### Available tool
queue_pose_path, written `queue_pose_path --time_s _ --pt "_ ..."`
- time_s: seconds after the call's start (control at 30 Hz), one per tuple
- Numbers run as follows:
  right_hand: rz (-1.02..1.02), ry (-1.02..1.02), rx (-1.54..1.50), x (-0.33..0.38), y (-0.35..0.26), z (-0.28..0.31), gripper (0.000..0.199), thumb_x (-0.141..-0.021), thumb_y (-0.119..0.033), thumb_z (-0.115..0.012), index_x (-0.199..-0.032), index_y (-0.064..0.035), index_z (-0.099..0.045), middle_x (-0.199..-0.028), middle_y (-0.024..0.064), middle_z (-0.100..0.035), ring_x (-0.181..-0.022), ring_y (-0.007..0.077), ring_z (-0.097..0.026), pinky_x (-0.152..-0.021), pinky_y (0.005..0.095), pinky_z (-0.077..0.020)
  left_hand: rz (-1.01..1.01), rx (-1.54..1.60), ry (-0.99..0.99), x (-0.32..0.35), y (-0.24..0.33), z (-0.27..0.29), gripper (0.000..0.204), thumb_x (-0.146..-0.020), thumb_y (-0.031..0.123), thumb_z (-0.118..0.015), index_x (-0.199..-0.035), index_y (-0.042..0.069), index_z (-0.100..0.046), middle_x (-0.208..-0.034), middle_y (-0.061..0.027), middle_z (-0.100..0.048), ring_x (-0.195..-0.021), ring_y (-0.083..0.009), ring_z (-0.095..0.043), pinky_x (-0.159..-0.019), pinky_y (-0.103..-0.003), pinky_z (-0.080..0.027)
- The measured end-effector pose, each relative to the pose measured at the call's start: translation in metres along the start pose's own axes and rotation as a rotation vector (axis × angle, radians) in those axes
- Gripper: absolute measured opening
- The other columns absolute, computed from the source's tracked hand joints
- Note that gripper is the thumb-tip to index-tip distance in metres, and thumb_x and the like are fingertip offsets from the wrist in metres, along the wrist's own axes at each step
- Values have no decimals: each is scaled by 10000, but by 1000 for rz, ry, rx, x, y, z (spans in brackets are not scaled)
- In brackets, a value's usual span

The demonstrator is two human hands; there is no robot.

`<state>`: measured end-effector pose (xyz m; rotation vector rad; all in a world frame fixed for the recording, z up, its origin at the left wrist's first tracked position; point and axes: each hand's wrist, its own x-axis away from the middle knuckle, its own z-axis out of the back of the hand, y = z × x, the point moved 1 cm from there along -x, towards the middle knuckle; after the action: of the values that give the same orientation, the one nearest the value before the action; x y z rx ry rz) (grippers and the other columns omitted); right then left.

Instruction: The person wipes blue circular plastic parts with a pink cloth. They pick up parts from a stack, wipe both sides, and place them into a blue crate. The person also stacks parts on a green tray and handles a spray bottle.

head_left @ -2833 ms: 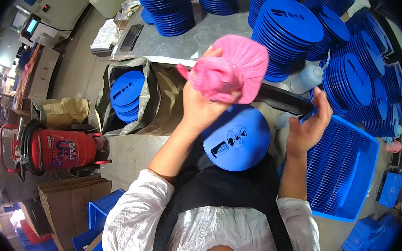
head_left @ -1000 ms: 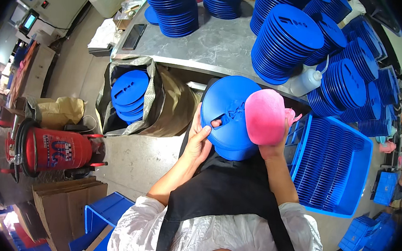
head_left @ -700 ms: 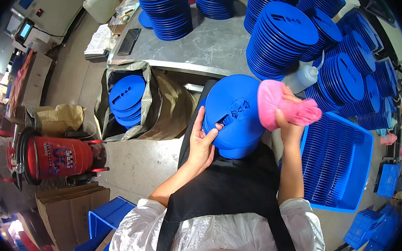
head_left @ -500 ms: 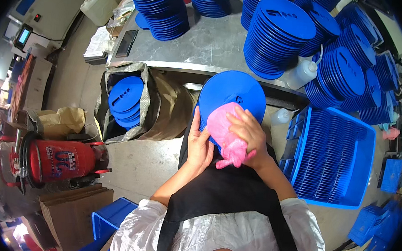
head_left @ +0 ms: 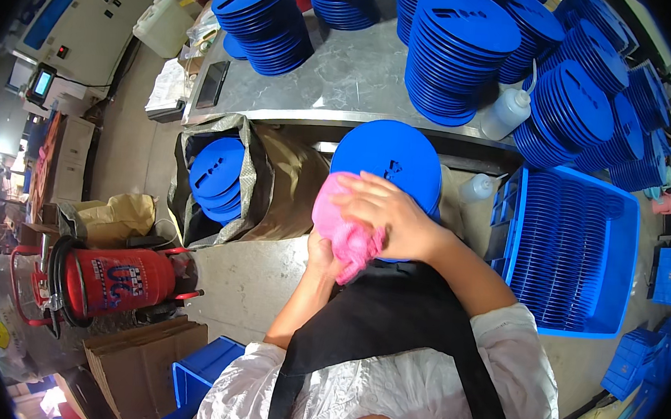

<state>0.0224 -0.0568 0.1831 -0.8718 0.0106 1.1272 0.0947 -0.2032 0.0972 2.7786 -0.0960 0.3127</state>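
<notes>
Closest to me I see my own black apron (head_left: 389,324) and white sleeves, and just above them my left hand (head_left: 322,254), which comes up under the lower left edge of a round blue disc (head_left: 390,166); it is mostly hidden behind a pink cloth (head_left: 342,230), so I cannot tell how its fingers sit, only that it is against the disc's lower edge. My right hand (head_left: 382,213) lies flat, fingers spread and pressed on the pink cloth, pinning it to the left lower face of the disc. The disc itself is held up in front of my chest, its face toward me, just short of the grey metal table (head_left: 346,76). To my left on the floor stands an open sack (head_left: 267,180) holding a pile of the same blue discs (head_left: 218,177), and further left a red fire extinguisher (head_left: 109,278) lies beside cardboard boxes (head_left: 134,359). To my right is a blue crate (head_left: 584,253) with discs standing on edge in rows. A small clear bottle (head_left: 477,187) sits between disc and crate. On the table beyond, a white squeeze bottle (head_left: 508,113) stands among tall stacks of blue discs (head_left: 459,46), with more stacks (head_left: 264,19) at the far left edge.
</notes>
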Motion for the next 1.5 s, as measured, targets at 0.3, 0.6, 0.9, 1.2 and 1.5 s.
queue_pose_path --time_s 0.3,0.6,0.9,1.2,1.5 --pt "-477 901 -657 98 77 37 356 -784 -65 -638 -1115 -26 -512 -1215 162 -561 -1186 264 -517 -996 390 -408 -119 -218 -35 -14 -6 5 687 -827 27 -677 -1399 224 -350 -967 -76 -581 -964 -199 -568 -937 -373 -475" --pt "-289 803 -1430 56 32 47 355 -830 -207 -614 -1123 -32 -518 -1077 107 -581 -1003 218 -585 -889 346 -468 -85 -332 46 -22 2 -24 653 -841 -69 -613 -1384 118 -302 -1172 -121 -522 -961 -169 -592 -892 -341 -517" --pt "235 96 -263 9 -37 -34 337 -685 -151 -720 -964 -37 -571 -1290 199 -544 -1290 378 -431 -1029 492 -339 149 -113 119 -34 -7 14 521 -864 39 -664 -1332 15 -437 -947 -67 -625 -882 -181 -617 -855 -336 -497" --pt "-445 165 -187 -31 -1 -2 416 -638 -100 -770 -1028 -40 -635 -965 91 -691 -900 203 -665 -819 308 -514 -189 -347 27 -13 12 2 589 -865 22 -655 -1386 13 -380 -931 -65 -639 -902 -184 -623 -884 -349 -491" --pt "-939 586 117 77 53 24 395 -742 -131 -683 -1124 -61 -612 -1122 157 -635 -959 244 -648 -765 378 -531 -229 -772 -5 -8 13 -12 719 -859 42 -659 -1462 26 -267 -935 -83 -676 -954 -196 -648 -954 -377 -460"
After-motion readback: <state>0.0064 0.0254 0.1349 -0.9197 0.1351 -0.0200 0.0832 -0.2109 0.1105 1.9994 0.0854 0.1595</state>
